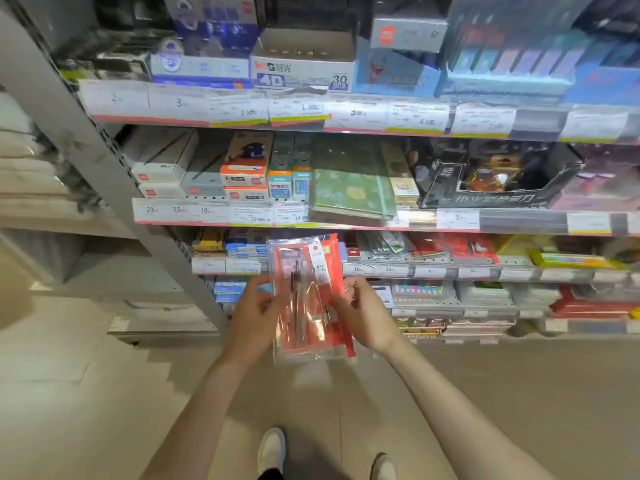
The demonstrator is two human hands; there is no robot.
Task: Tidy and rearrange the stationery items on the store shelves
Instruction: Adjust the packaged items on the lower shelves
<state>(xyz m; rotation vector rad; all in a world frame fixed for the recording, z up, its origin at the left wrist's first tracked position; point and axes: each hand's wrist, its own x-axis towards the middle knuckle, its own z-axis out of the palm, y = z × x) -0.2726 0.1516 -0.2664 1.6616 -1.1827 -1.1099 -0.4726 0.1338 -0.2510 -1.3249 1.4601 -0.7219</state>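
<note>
I hold a stack of red stationery packets in clear plastic sleeves (pixel 308 296) upright in front of the lower shelves. My left hand (pixel 254 311) grips the stack's left edge. On the right edge my right hand (pixel 360 313) pinches it with curled fingers. Dark pens or compasses show through the front sleeve. Behind the packets runs the third shelf (pixel 433 271) with more red packets (pixel 450 247) lying on it.
A green notebook (pixel 349 188) juts over the second shelf's edge. Boxes of pens (pixel 242 168) sit to its left, a black display tray (pixel 491 178) to its right. A grey upright post (pixel 114 174) slants at left. My shoes stand on the tiled floor (pixel 104 393).
</note>
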